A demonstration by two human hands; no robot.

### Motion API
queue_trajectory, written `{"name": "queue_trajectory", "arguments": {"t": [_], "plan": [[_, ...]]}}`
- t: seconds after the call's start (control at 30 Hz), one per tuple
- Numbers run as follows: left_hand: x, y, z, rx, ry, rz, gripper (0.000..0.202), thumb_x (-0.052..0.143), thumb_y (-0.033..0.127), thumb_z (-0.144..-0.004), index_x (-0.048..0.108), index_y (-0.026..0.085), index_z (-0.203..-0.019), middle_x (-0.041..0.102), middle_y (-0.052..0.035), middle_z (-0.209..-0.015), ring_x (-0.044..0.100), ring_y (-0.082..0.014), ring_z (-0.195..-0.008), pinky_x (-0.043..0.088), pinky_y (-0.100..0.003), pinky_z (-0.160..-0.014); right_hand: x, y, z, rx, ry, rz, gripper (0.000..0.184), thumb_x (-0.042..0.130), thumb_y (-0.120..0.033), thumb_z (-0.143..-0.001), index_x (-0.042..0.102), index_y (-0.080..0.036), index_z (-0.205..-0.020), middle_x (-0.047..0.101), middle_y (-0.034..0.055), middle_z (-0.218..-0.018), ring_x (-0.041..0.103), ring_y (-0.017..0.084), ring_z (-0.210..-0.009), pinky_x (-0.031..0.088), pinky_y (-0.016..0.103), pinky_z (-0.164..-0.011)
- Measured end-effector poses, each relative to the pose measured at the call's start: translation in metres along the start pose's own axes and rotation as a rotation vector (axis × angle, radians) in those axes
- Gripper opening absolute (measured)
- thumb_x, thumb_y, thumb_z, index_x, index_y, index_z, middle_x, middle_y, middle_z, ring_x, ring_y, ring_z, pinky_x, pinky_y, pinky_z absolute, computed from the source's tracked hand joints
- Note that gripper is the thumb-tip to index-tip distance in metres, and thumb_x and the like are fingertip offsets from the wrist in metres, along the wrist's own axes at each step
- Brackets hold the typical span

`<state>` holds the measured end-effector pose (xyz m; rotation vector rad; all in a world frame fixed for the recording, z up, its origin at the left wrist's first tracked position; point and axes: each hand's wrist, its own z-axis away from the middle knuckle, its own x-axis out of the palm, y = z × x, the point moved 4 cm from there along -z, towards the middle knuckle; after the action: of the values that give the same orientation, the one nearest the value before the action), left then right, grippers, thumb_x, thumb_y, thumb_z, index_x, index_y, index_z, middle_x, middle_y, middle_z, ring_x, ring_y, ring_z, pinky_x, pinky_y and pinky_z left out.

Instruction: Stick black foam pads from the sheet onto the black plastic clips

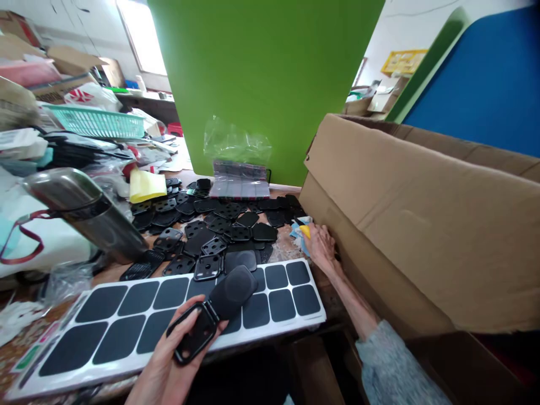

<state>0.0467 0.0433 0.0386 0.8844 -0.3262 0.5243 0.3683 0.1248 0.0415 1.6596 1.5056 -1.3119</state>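
Observation:
My left hand (177,349) grips a black hinged plastic case (198,334), unfolded, with its flat rounded flap (233,291) pointing away over a white sheet of black rounded-square stickers (270,334). On the right, beside the cardboard box, my right hand (321,244) is closed. A small yellow piece (304,230) shows at its fingers, over a crumpled blue-and-white cloth or paper (297,239). What exactly the fingers hold is unclear. Many similar black hinged pieces (219,225) lie piled past the sheet.
A large cardboard box (405,219) stands along the right side. A steel flask (90,211) leans at the left, near a yellow paper packet (147,185). A clear plastic-wrapped stack (240,179) rests against an upright green board (265,84). Clutter and a turquoise basket (99,121) fill the far left.

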Motion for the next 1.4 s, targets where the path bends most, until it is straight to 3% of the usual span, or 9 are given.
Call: {"name": "queue_trajectory", "arguments": {"t": [0.13, 0.27, 0.4, 0.53, 0.7, 0.8, 1.1, 1.23, 1.4], "plan": [[0.009, 0.003, 0.003, 0.025, -0.006, 0.011, 0.021, 0.056, 0.011, -0.077, 0.06, 0.019, -0.096, 0.064, -0.0053, -0.105, 0.061, -0.0233, -0.098, 0.053, -0.034, -0.083, 0.0, -0.005, -0.01, -0.046, 0.004, 0.007, 0.023, 0.045, -0.016, -0.081, 0.053, -0.013, -0.102, 0.059, 0.0152, -0.096, 0.048, 0.029, -0.096, 0.038, 0.034, -0.069], [0.019, 0.002, 0.002, 0.028, -0.025, 0.047, 0.023, 0.054, 0.008, -0.077, 0.058, 0.018, -0.097, 0.065, -0.0067, -0.102, 0.061, -0.0249, -0.098, 0.051, -0.044, -0.086, -0.026, -0.023, -0.002, -0.158, 0.0, -0.06, 0.016, 0.045, -0.015, -0.08, 0.054, -0.016, -0.094, 0.058, 0.0109, -0.09, 0.051, 0.025, -0.089, 0.04, 0.032, -0.068], [0.025, -0.008, -0.004, -0.032, -0.116, 0.067, 0.038, 0.058, 0.008, -0.075, 0.056, 0.019, -0.111, 0.062, -0.0074, -0.113, 0.059, -0.0244, -0.102, 0.047, -0.042, -0.092, -0.05, -0.071, 0.036, -0.358, -0.006, -0.173, 0.026, 0.044, -0.008, -0.079, 0.053, -0.019, -0.101, 0.057, 0.0068, -0.095, 0.051, 0.02, -0.092, 0.042, 0.029, -0.076], [0.025, -0.018, -0.008, 0.03, -0.171, 0.076, 0.036, 0.062, 0.011, -0.074, 0.06, 0.018, -0.11, 0.063, -0.0071, -0.112, 0.057, -0.0245, -0.104, 0.048, -0.038, -0.091, -0.04, -0.126, 0.08, -0.699, -0.078, -0.3, 0.03, 0.042, -0.003, -0.076, 0.056, -0.018, -0.099, 0.058, 0.0073, -0.091, 0.05, 0.021, -0.088, 0.044, 0.03, -0.07], [0.018, -0.02, -0.005, 0.037, -0.164, 0.087, 0.035, 0.063, 0.014, -0.074, 0.061, 0.019, -0.109, 0.063, -0.0065, -0.113, 0.054, -0.0245, -0.11, 0.049, -0.035, -0.09, -0.02, -0.135, 0.089, -0.572, -0.107, -0.315, 0.032, 0.044, 0.001, -0.071, 0.056, -0.018, -0.093, 0.057, 0.0063, -0.088, 0.048, 0.021, -0.087, 0.043, 0.028, -0.062], [0.015, -0.019, -0.007, 0.025, -0.15, 0.107, 0.037, 0.064, 0.014, -0.073, 0.061, 0.019, -0.11, 0.064, -0.0062, -0.11, 0.055, -0.024, -0.107, 0.05, -0.034, -0.089, -0.019, -0.138, 0.092, -0.657, -0.119, -0.332, 0.03, 0.044, 0.0, -0.072, 0.057, -0.019, -0.091, 0.057, 0.0045, -0.086, 0.048, 0.02, -0.086, 0.043, 0.028, -0.063], [0.013, -0.017, -0.006, 0.026, -0.111, 0.11, 0.032, 0.062, 0.012, -0.074, 0.063, 0.018, -0.106, 0.064, -0.007, -0.111, 0.057, -0.0241, -0.106, 0.05, -0.036, -0.089, -0.016, -0.138, 0.091, -0.67, -0.109, -0.345, 0.031, 0.042, 0.001, -0.071, 0.058, -0.018, -0.091, 0.058, 0.0054, -0.085, 0.048, 0.02, -0.084, 0.043, 0.029, -0.066], [0.011, -0.02, -0.009, 0.049, -0.116, 0.119, 0.031, 0.06, 0.012, -0.076, 0.063, 0.019, -0.106, 0.062, -0.006, -0.115, 0.054, -0.0226, -0.109, 0.048, -0.037, -0.091, -0.017, -0.137, 0.09, -0.582, -0.074, -0.329, 0.031, 0.04, 0.002, -0.072, 0.058, -0.016, -0.091, 0.058, 0.0075, -0.086, 0.048, 0.021, -0.085, 0.042, 0.03, -0.065], [0.013, -0.023, -0.012, 0.051, -0.123, 0.133, 0.032, 0.062, 0.014, -0.075, 0.063, 0.019, -0.106, 0.064, -0.0058, -0.11, 0.056, -0.0221, -0.106, 0.049, -0.034, -0.089, -0.021, -0.147, 0.087, -0.7, -0.076, -0.354, 0.027, 0.043, -0.002, -0.074, 0.058, -0.018, -0.09, 0.058, 0.0051, -0.086, 0.048, 0.019, -0.084, 0.041, 0.027, -0.059]]}}
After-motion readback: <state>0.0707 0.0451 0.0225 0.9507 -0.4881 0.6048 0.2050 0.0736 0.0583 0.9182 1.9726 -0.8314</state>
